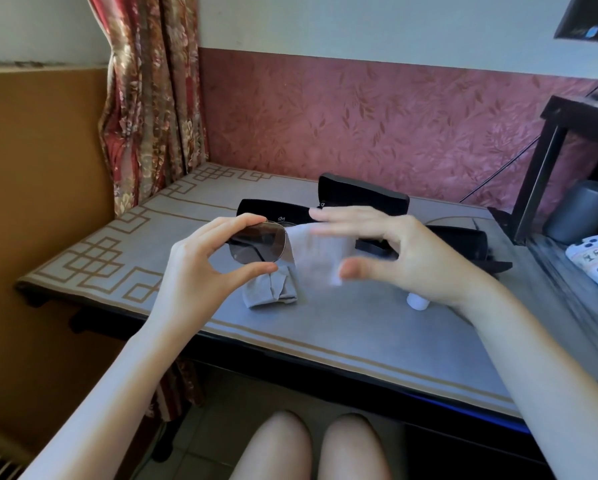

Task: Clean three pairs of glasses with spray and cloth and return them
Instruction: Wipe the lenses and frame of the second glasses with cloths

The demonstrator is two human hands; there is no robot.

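My left hand pinches the left lens of a pair of dark metal-framed sunglasses between thumb and forefinger, held above the table. My right hand, blurred by motion, holds a light grey cloth over the other lens, fingers above and thumb below. A white spray bottle lies on the table, mostly hidden under my right wrist. Three black glasses cases sit behind my hands: one at the left, one further back, and one on the right that looks open.
A folded grey pouch lies on the grey patterned table mat under the sunglasses. At the right stands a dark shelf with a grey cylinder and a white game controller. A floral curtain hangs at the back left.
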